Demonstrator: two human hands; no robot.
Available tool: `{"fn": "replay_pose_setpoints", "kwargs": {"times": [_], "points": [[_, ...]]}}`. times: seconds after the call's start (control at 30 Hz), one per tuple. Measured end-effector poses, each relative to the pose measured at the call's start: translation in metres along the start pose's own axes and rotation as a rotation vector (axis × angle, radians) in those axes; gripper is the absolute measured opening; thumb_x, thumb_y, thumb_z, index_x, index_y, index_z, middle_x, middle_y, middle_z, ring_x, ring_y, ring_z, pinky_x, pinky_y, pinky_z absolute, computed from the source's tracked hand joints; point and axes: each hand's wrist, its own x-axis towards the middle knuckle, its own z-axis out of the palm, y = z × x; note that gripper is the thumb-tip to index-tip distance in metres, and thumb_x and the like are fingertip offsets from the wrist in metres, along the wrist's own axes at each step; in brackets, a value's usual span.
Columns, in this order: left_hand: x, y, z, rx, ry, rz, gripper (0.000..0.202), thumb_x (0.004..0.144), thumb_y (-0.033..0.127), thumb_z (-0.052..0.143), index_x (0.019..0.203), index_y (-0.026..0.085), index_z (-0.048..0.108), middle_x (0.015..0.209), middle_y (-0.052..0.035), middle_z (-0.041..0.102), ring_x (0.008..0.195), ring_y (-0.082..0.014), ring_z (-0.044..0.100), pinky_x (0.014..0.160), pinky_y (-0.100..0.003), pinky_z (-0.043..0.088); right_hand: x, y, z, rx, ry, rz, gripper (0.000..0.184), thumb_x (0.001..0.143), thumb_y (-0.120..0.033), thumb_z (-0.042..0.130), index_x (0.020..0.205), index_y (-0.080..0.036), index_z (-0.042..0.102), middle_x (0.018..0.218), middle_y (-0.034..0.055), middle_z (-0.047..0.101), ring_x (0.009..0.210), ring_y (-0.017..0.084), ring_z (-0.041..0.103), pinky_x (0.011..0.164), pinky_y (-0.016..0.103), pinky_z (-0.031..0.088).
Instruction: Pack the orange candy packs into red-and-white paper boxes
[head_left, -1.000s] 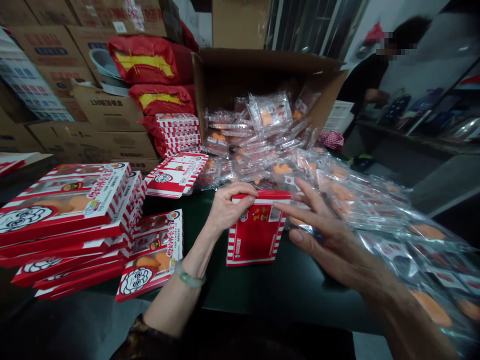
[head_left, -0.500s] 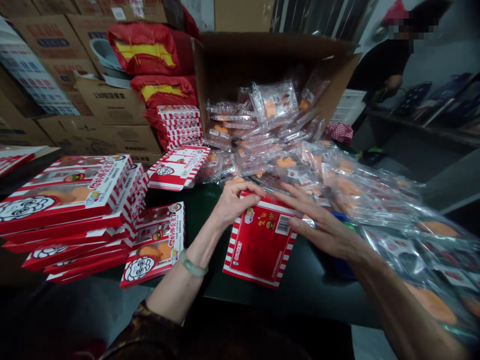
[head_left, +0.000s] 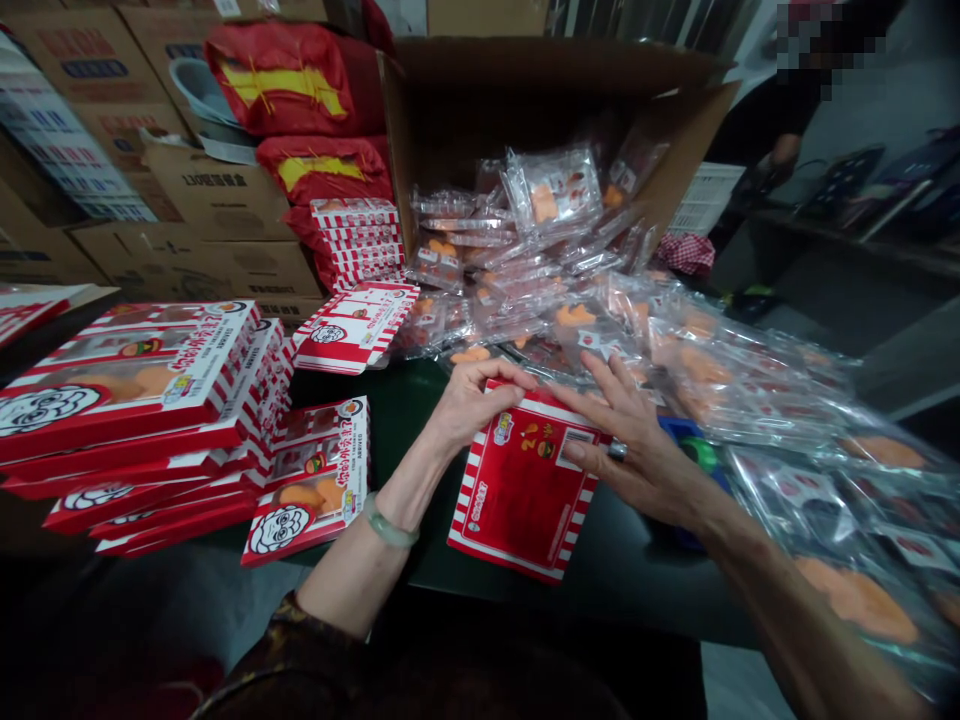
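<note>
A small red cardboard box (head_left: 517,505) with white-striped edges stands tilted on the dark green table (head_left: 637,580), its printed back with a barcode toward me. My left hand (head_left: 480,405) pinches the box's upper left edge between thumb and fingers. Over the upper right corner lies my right hand (head_left: 637,455), fingers stretched and spread, its index finger along the top edge and its thumb across the barcode. The far side of the box is hidden. Left of my wrist lies a windowed toy-food box (head_left: 311,490), front up, beside a stack of like boxes (head_left: 187,390).
A big open carton (head_left: 555,80) at the back spills clear bags of orange pieces (head_left: 697,350) across the right side. A blue object with a green part (head_left: 701,455) sits beyond my right hand. Red bundles (head_left: 300,80) rise behind. A person (head_left: 780,130) stands back right.
My right hand has shifted slightly, its fingers now more raised and spread, the thumb still at the barcode. My left hand keeps its pinch. The whole view has tipped a little.
</note>
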Motion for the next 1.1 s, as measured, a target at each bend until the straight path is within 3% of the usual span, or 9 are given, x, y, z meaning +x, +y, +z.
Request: {"fn": "replay_pose_setpoints", "kwargs": {"times": [0.13,0.33,0.6,0.73,0.83,0.93,1.03,1.1], "points": [[-0.003,0.004,-0.001,-0.009,-0.041,0.047,0.011,0.063,0.023,0.072,0.071,0.015,0.070,0.085,-0.0063,0.071,0.070,-0.0151,0.065,0.063,-0.026,0.052,-0.003,0.001,0.000,0.013,0.008,-0.019,0.058,0.089,-0.060,0.037,0.143,-0.037,0.037,0.158,0.0088,0.013,0.143,0.043,0.003,0.102,0.073,0.021],[-0.006,0.006,0.006,0.066,0.019,0.032,0.030,0.050,0.026,0.086,0.068,0.013,0.066,0.077,-0.0043,0.068,0.067,-0.0140,0.063,0.064,-0.027,0.052,-0.004,0.000,0.000,0.035,0.020,-0.051,0.059,0.089,-0.061,0.039,0.141,-0.035,0.040,0.157,0.0095,0.015,0.143,0.041,0.005,0.105,0.069,0.021],[-0.014,0.015,0.005,0.215,0.004,0.207,0.028,0.058,0.023,0.084,0.072,0.014,0.061,0.081,-0.0038,0.067,0.072,-0.0131,0.063,0.069,-0.025,0.052,-0.006,-0.007,-0.005,-0.080,0.103,-0.052,0.056,0.090,-0.060,0.035,0.139,-0.035,0.044,0.157,0.0084,0.015,0.143,0.042,0.003,0.103,0.071,0.021],[-0.026,0.028,0.002,0.247,-0.016,0.280,0.026,0.059,0.019,0.082,0.072,0.014,0.061,0.083,-0.0053,0.069,0.076,-0.0148,0.064,0.073,-0.026,0.053,-0.004,-0.014,-0.016,-0.182,0.122,-0.181,0.054,0.090,-0.062,0.032,0.137,-0.040,0.046,0.158,0.0010,0.012,0.143,0.043,0.004,0.104,0.072,0.017],[-0.033,0.036,-0.002,0.307,-0.016,0.313,0.025,0.058,0.017,0.082,0.072,0.014,0.061,0.082,-0.0058,0.069,0.075,-0.0148,0.065,0.072,-0.026,0.053,-0.001,-0.019,-0.026,-0.283,0.143,-0.290,0.058,0.082,-0.066,0.046,0.135,-0.040,0.048,0.158,-0.0021,0.014,0.142,0.044,0.002,0.107,0.069,0.012],[-0.037,0.041,-0.005,0.333,-0.018,0.334,0.026,0.058,0.019,0.082,0.070,0.014,0.060,0.082,-0.0065,0.069,0.074,-0.0155,0.065,0.071,-0.027,0.054,0.007,-0.016,-0.040,-0.383,0.196,-0.371,0.070,0.074,-0.068,0.057,0.135,-0.036,0.049,0.157,0.0006,0.018,0.143,0.043,0.002,0.110,0.066,0.006],[-0.041,0.041,-0.006,0.325,-0.018,0.350,0.027,0.058,0.019,0.082,0.070,0.013,0.059,0.081,-0.0062,0.069,0.073,-0.0145,0.064,0.068,-0.026,0.054,0.018,-0.004,-0.061,-0.409,0.288,-0.341,0.075,0.069,-0.069,0.062,0.132,-0.031,0.053,0.156,0.0012,0.020,0.143,0.042,-0.003,0.113,0.062,-0.001],[-0.043,0.040,-0.005,0.303,-0.042,0.339,0.028,0.058,0.018,0.082,0.071,0.013,0.058,0.081,-0.0056,0.068,0.070,-0.0130,0.063,0.067,-0.025,0.053,0.023,0.001,-0.074,-0.289,0.311,-0.231,0.067,0.072,-0.069,0.059,0.128,-0.031,0.057,0.152,0.0027,0.032,0.143,0.041,0.008,0.113,0.062,0.005]]}}
